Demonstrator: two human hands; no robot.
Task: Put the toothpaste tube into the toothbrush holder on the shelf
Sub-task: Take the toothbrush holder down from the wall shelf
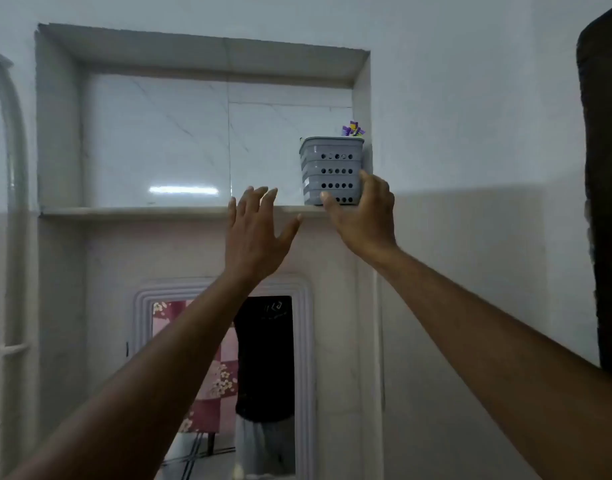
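Both hands are raised toward a recessed wall shelf [131, 212]. The left hand [254, 233] is held open just below the shelf edge, fingers spread and empty, touching nothing. To its right, the right hand [363, 209] is placed against the lower front of the grey perforated toothbrush holder [330, 168], thumb on the front face and fingers around its right side; whether a firm grip is applied cannot be told. The holder stands upright at the right end of the shelf, close to the niche wall. A purple and yellow tip, probably the toothpaste tube [353, 128], is seen projecting above the holder's rim at its right rear. Below the shelf a framed mirror [224, 375] is mounted.
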